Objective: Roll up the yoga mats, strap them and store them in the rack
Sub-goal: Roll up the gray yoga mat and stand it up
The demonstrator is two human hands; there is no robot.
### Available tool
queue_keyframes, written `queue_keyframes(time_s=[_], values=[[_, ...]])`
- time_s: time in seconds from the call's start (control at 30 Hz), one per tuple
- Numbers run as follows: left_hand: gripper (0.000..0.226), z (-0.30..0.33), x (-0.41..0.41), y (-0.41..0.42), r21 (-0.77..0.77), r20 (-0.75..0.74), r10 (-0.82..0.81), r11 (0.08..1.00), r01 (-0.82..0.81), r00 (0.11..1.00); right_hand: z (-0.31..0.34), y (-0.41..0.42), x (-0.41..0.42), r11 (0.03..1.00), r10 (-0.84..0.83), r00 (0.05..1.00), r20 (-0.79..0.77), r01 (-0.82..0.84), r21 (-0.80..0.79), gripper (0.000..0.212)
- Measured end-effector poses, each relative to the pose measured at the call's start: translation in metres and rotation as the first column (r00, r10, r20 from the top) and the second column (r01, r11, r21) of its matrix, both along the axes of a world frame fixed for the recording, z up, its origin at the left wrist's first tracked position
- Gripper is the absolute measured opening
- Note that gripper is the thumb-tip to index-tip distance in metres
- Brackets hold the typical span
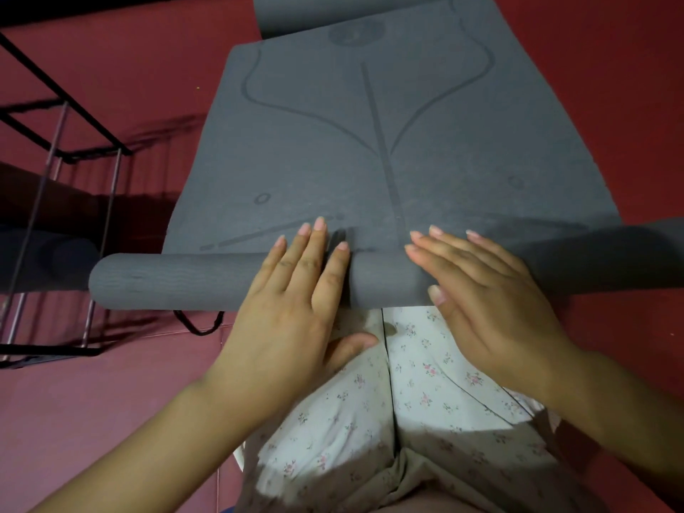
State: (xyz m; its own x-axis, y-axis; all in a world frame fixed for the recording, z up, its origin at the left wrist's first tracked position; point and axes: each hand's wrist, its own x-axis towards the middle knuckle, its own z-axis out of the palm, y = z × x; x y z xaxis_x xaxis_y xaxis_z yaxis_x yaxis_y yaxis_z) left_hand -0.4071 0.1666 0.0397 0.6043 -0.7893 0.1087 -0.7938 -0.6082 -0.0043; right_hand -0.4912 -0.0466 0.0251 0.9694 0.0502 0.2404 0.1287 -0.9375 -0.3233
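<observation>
Grey foam yoga mat (388,142) is partly rolled; left hand (296,309) and right hand (488,301) press flat, fingers (318,249) spread. Rolling evenly should keep edges aligned.

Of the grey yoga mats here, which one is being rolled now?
The near mat, whose rolled end lies under the left hand and the right hand; the far mat lies untouched.

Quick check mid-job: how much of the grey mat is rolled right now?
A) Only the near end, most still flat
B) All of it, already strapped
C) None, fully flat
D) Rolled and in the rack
A: both hands press flat on a short roll at the near end, while the grey mat stretches flat beyond it.
</observation>
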Motion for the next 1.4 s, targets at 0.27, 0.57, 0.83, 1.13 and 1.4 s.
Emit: queue_keyframes(time_s=[0.27, 0.57, 0.83, 1.13, 1.4], values=[[0.106, 0.003, 0.028, -0.015, 0.111, -0.074, 0.012, 0.994, -0.004, 0.997, 0.012, -0.003, 0.033, 0.997, -0.046, 0.999, -0.014, 0.045, -0.058, 0.052], [0.12, 0.012, 0.055, -0.028, 0.147, -0.221, 0.061, 0.989, -0.028, 0.973, 0.022, -0.009, 0.065, 0.993, -0.111, 0.982, -0.154, 0.114, 0.009, 0.062], [0.114, 0.017, 0.082, -0.036, 0.071, -0.367, 0.013, 0.997, 0.014, 0.93, 0.042, -0.021, 0.094, 0.987, -0.146, 0.847, -0.511, 0.162, -0.013, 0.047], [0.064, 0.012, 0.111, -0.047, -0.042, -0.472, -0.008, 0.999, -0.014, 0.882, 0.032, -0.035, 0.132, 0.988, -0.101, 0.791, -0.604, 0.152, 0.035, 0.051], [0.052, 0.018, 0.121, -0.057, -0.006, -0.574, -0.015, 1.0, 0.014, 0.818, 0.029, -0.034, 0.12, 0.994, -0.099, 0.991, -0.088, 0.102, 0.035, 0.052]])
